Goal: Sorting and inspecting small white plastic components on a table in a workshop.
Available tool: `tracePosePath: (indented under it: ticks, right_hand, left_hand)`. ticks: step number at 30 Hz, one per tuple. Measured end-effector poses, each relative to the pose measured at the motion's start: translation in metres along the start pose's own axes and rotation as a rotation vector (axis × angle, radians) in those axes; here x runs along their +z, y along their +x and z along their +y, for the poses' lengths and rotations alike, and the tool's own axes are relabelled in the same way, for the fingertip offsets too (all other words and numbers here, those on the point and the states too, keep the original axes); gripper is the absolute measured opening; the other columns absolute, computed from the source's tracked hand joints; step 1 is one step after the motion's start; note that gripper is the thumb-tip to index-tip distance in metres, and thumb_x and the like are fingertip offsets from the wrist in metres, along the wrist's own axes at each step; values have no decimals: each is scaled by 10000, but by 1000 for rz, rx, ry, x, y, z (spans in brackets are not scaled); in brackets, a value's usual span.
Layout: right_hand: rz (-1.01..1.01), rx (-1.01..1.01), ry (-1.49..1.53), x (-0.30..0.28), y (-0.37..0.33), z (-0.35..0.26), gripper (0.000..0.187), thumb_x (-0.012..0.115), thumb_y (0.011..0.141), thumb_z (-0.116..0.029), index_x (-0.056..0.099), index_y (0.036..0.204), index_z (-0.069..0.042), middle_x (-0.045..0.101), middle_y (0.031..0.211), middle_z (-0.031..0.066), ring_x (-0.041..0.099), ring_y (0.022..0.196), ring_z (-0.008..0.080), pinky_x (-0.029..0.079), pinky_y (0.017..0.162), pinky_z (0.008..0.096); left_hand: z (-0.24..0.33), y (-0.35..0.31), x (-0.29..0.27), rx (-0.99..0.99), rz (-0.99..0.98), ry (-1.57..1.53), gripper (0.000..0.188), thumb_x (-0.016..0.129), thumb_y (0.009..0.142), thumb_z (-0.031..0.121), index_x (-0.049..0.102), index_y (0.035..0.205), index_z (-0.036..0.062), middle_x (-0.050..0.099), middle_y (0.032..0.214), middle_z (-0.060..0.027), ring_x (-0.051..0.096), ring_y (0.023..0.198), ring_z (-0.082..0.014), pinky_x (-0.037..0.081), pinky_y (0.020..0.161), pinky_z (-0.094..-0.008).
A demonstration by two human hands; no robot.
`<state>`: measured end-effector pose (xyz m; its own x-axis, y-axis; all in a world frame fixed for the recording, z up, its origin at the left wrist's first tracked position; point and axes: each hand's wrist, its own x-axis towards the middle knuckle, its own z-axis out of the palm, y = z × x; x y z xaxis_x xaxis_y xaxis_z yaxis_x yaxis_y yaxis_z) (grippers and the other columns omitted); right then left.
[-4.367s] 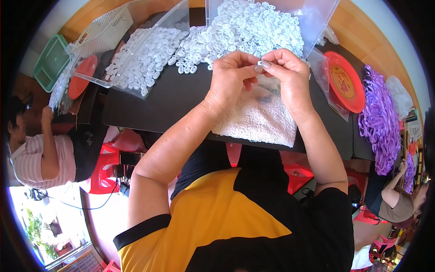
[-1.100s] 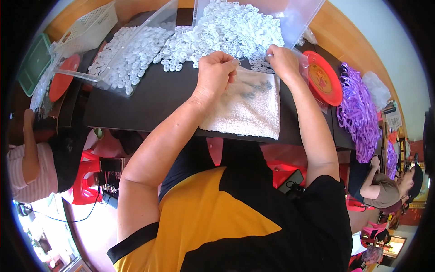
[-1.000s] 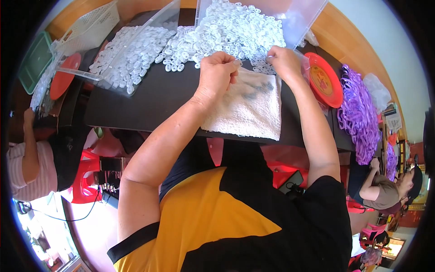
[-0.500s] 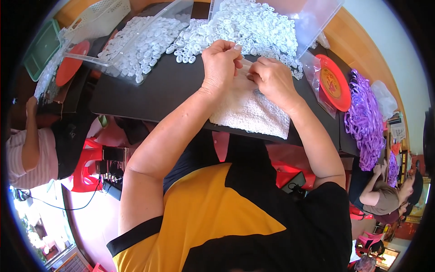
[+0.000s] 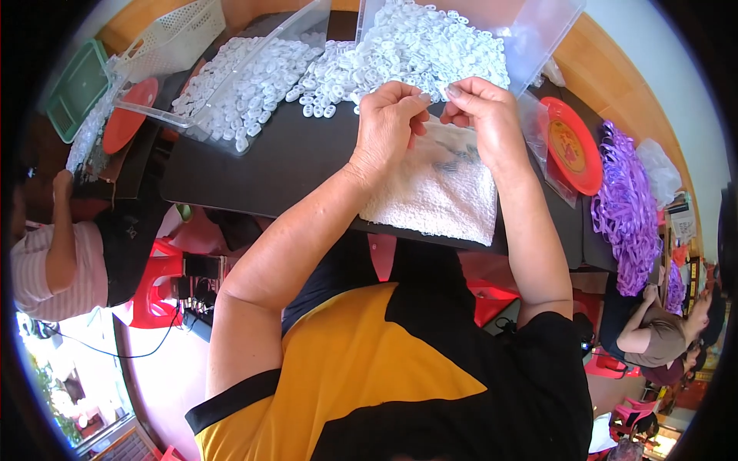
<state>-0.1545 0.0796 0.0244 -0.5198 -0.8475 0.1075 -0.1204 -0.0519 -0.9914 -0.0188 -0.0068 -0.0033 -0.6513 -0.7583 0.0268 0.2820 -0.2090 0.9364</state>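
Note:
Both hands are raised over a white towel [image 5: 438, 196] that lies on the dark table's near edge. My left hand [image 5: 390, 127] is closed in a pinch, thumb against fingers. A short gap to its right, my right hand [image 5: 492, 119] pinches too, its thumb tip pointing toward the left one. Whatever sits between the fingertips is too small to make out. Just beyond the hands spreads a heap of small white oval plastic pieces with holes [image 5: 438, 46], spilling from a clear tub [image 5: 542, 38] onto the table.
A second clear bin [image 5: 188, 121] of white pieces tilts at the left. To the right are a red round tray [image 5: 588, 173] and a heap of purple ribbons [image 5: 626, 215]. A white basket [image 5: 173, 42] and green tray [image 5: 77, 88] stand far left. Other people sit at both sides.
My right hand has lifted off the towel and moved up and away toward the heap, turning its thumb toward my left hand. The left hand stays pinched, nearly in place.

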Motion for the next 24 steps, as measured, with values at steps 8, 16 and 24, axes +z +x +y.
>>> tracePosePath:
  ticks: [8,16,24]
  right_hand:
    - [25,-1,58,4,-5,2,139,650,854,-161,667,859,-22,623,693,34,587,643,124,406,632,244]
    - [79,-56,28,8,-10,0,138,656,858,-160,665,870,-23,623,704,24,567,650,96,416,635,229]
    - [117,-84,17,13,-14,-1,161,661,866,-182,662,877,-20,616,705,10,561,658,82,422,634,219]
  left_hand:
    - [1,-2,2,-37,-5,-2,163,655,862,164,611,900,12,595,712,-31,539,567,-91,389,464,-220]
    - [1,-4,3,-35,-8,1,154,648,873,158,609,898,11,594,709,-31,538,564,-88,384,454,-216]
    - [1,-4,2,-29,-6,15,149,645,879,157,606,884,14,591,700,-28,529,550,-82,373,443,-212]
